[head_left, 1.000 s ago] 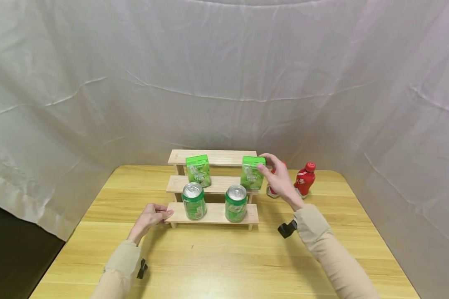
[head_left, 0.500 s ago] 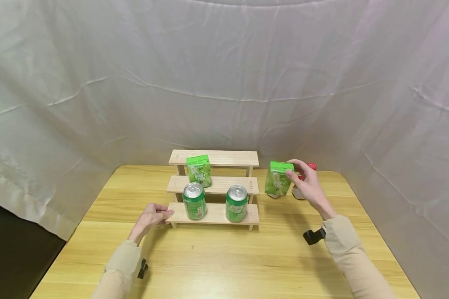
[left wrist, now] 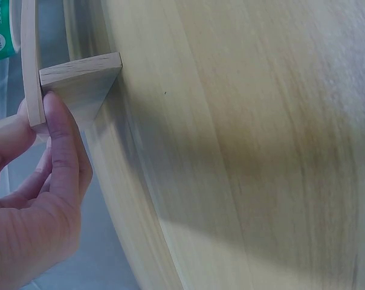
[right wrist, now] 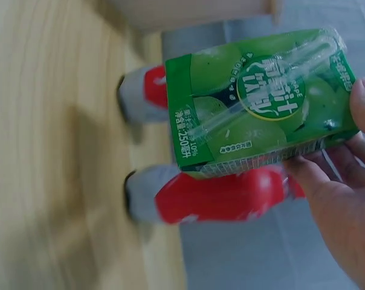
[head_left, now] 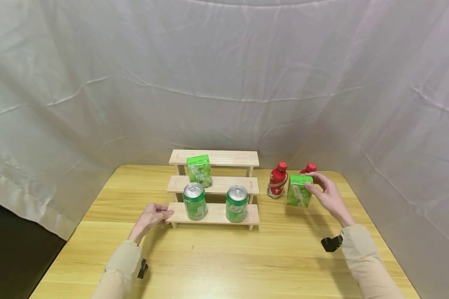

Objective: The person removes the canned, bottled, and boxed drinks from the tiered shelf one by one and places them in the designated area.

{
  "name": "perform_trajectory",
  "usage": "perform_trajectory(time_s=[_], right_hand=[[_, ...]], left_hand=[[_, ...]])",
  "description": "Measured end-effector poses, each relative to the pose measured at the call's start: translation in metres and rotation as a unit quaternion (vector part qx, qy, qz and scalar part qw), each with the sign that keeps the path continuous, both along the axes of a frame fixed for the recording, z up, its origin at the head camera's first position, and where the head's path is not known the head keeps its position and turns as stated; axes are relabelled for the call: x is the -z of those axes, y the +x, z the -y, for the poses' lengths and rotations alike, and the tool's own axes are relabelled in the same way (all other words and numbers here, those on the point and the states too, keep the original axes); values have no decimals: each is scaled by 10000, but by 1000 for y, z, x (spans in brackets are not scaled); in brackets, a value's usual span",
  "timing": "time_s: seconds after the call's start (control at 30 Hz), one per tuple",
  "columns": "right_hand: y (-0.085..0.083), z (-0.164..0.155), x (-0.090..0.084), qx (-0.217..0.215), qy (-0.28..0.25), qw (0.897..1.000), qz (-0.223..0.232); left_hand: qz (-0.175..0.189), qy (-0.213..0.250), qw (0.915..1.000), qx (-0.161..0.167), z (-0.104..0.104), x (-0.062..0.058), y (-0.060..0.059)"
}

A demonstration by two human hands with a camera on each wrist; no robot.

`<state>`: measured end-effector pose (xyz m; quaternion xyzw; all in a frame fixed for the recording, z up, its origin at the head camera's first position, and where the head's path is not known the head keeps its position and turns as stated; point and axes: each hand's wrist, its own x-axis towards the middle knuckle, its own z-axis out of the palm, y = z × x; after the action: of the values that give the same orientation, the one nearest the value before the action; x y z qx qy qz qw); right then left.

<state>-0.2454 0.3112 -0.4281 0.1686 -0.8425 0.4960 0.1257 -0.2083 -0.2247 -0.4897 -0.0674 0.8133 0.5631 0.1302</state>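
My right hand (head_left: 323,191) grips a green juice carton (head_left: 299,190) (right wrist: 261,96) just above the table, to the right of the wooden three-step shelf (head_left: 214,185). Two red bottles stand behind it: one (head_left: 277,180) is in plain sight, the other (head_left: 309,167) shows only its cap past the carton. My left hand (head_left: 153,214) (left wrist: 43,181) holds the left end of the shelf's bottom step (left wrist: 74,78). A second green carton (head_left: 199,170) stands on the middle step. Two green cans (head_left: 194,201) (head_left: 236,203) stand on the bottom step.
The wooden table (head_left: 224,257) is ringed by a white cloth backdrop (head_left: 224,83). The shelf's top step (head_left: 224,157) carries nothing. The table's left edge drops off to a dark floor (head_left: 11,249).
My right hand has lifted the right carton off the middle step and carried it rightward and down, in front of the red bottles. The left hand has stayed on the shelf.
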Motion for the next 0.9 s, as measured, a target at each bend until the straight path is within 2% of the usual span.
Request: perform_trajectory(time_s=[0.2,0.53,0.9], right_hand=[[-2,-15,19,72,86,9999,21],[-2,-34,46,553,7,9982,218],[-8,-46,59,593,-29,9971,478]], left_hand=[[-95,-44,9999,43,0,0,1],[-128,35,9999,76,1,1,2],[-141,-37,9998,112,1,-1,2]])
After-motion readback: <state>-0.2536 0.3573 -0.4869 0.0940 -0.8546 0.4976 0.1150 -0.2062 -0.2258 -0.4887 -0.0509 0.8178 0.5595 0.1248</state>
